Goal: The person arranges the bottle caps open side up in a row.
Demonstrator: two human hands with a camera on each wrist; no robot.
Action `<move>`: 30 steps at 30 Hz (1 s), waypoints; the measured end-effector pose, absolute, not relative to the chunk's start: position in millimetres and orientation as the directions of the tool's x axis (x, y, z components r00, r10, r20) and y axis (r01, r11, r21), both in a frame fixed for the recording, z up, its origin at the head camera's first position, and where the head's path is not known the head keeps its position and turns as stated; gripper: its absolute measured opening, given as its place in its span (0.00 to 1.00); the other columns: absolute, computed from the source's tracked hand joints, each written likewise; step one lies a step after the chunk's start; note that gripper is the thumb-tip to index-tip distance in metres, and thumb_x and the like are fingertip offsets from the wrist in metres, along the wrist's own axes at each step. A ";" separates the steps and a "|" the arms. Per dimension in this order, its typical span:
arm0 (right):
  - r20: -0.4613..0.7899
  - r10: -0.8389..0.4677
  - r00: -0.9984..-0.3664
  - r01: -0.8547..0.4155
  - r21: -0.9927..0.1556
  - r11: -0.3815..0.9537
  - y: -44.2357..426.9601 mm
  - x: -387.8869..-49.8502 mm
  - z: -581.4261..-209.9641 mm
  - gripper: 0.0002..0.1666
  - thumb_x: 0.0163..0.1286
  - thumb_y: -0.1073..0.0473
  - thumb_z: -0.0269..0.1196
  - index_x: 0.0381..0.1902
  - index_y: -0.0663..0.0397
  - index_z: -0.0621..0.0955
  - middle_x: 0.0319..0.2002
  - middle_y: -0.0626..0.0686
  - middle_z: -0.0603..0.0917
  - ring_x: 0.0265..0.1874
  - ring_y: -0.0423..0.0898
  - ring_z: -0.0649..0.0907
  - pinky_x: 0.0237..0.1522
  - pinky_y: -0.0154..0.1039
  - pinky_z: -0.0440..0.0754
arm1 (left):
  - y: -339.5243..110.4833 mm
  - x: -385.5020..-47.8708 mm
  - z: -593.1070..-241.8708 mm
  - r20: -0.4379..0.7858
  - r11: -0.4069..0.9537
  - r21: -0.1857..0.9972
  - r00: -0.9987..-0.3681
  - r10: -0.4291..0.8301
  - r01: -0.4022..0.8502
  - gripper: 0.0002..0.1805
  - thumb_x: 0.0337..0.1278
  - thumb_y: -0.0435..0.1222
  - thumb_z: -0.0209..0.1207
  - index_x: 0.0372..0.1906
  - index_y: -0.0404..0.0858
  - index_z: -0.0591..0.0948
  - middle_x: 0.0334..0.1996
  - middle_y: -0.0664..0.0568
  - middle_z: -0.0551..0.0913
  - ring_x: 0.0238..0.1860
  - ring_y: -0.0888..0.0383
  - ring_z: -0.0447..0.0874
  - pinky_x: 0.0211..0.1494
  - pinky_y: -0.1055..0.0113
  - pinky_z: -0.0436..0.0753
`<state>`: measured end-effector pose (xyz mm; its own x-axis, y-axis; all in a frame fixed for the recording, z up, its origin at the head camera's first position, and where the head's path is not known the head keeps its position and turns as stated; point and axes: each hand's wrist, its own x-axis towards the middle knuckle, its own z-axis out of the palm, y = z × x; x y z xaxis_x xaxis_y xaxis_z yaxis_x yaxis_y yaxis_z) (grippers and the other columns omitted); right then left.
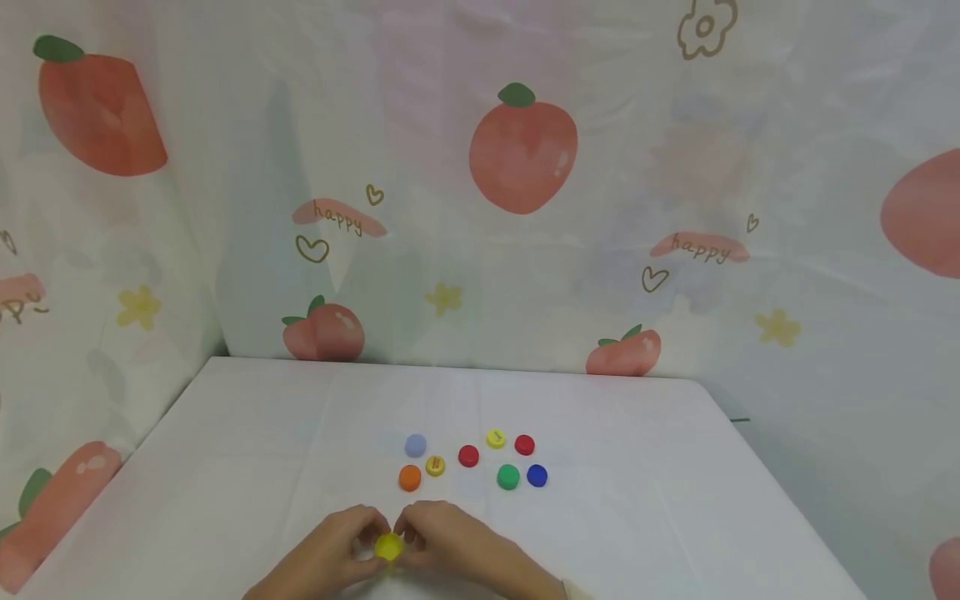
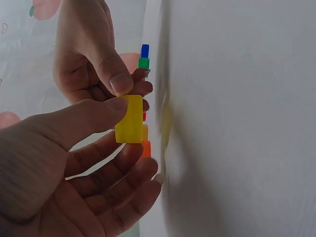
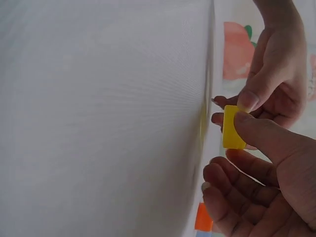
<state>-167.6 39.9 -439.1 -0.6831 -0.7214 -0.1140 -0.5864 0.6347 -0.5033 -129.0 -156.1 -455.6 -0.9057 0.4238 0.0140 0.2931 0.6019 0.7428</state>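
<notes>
Head view: right in front of me two bare hands meet over the near side of the smooth white bench, sharing a round yellow plastic cap that sits between their fingertips, just off the surface. The left hand has its thumb and forefinger closed on it, the other fingers loosely bent and spread. The right hand pinches it as well, thumb against the side, the rest of its fingers half curled. Farther back I see a pale lilac round cap, an orange round cap, two printed yellow caps, two red round caps, a green round cap and, just beside the green one, a dark blue round cap
</notes>
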 end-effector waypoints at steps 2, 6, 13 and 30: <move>-0.102 -0.731 -0.675 -0.610 -0.481 0.630 37.9 -167.4 -439.0 0.15 0.58 0.53 0.70 0.41 0.50 0.81 0.26 0.37 0.77 0.24 0.31 0.73 0.32 0.22 0.73 | -158.4 -128.8 -455.9 0.022 0.596 0.744 -0.903 0.430 0.302 0.15 0.46 0.38 0.69 0.39 0.41 0.79 0.31 0.63 0.76 0.32 0.65 0.71 0.37 0.69 0.75; -0.099 -0.746 -0.659 -0.639 -0.451 0.624 33.8 -167.4 -439.2 0.15 0.58 0.53 0.70 0.42 0.49 0.81 0.26 0.37 0.77 0.25 0.31 0.73 0.32 0.21 0.73 | -161.4 -129.0 -455.1 0.011 0.597 0.746 -0.901 0.433 0.296 0.15 0.46 0.38 0.69 0.39 0.40 0.79 0.30 0.62 0.75 0.31 0.64 0.70 0.35 0.69 0.74; -0.086 -0.764 -0.639 -0.672 -0.422 0.609 28.0 -165.8 -439.2 0.14 0.58 0.54 0.70 0.41 0.50 0.81 0.25 0.37 0.75 0.24 0.31 0.72 0.31 0.21 0.72 | -165.4 -125.8 -453.5 0.011 0.601 0.739 -0.897 0.443 0.306 0.14 0.46 0.36 0.69 0.39 0.39 0.78 0.28 0.60 0.73 0.30 0.63 0.69 0.33 0.69 0.73; -0.115 -0.740 -0.663 -0.671 -0.346 0.656 21.8 -166.7 -442.0 0.12 0.58 0.52 0.70 0.39 0.48 0.83 0.24 0.37 0.74 0.21 0.32 0.71 0.27 0.22 0.70 | -166.0 -127.8 -458.1 -0.027 0.672 0.674 -0.898 0.439 0.308 0.12 0.46 0.34 0.68 0.36 0.38 0.79 0.29 0.59 0.71 0.30 0.64 0.68 0.35 0.68 0.74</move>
